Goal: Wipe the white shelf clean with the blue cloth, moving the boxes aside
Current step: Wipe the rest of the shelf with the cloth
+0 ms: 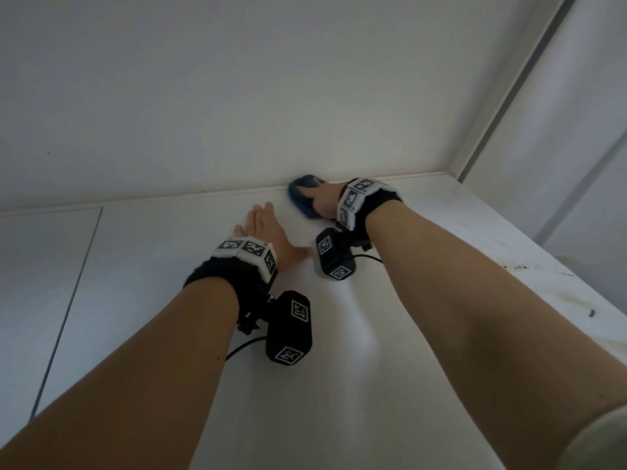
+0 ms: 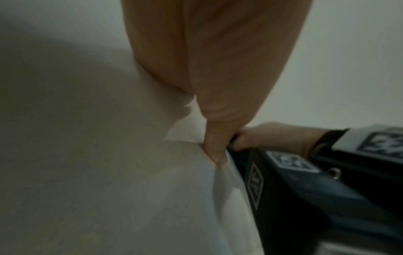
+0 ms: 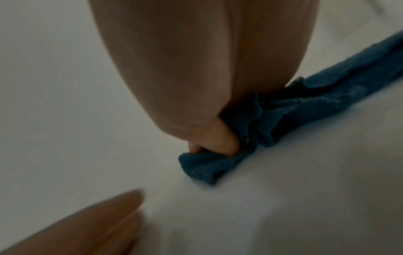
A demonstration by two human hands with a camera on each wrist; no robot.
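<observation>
Wiping along the back edge of the white shelf [image 1: 339,334], the right hand [image 1: 324,200] presses the blue cloth [image 1: 302,195] into the seam where the shelf meets the wall [image 1: 237,79]. The right wrist view shows its grip curled, the fingers [image 3: 218,139] tucked into bunched folds of the cloth and pinching it, while a loose tail trails off to the side over the surface. The left hand [image 1: 263,228] lies flat on the shelf just beside the cloth, its grip spread, fingers straight and holding nothing; it seems to serve as a brace. No boxes appear in any view, so they are judged to be already moved out of this stretch, or to stand out of sight. The middle of the shelf looks plain white and free of marks, which suggests that part is largely done. Toward the right edge of the shelf, dark specks and smudges [image 1: 515,267] are visible, well apart from the cloth, so that side probably has not yet been wiped. The task appears to be partway through, with the far corner and the right-hand strip left.
</observation>
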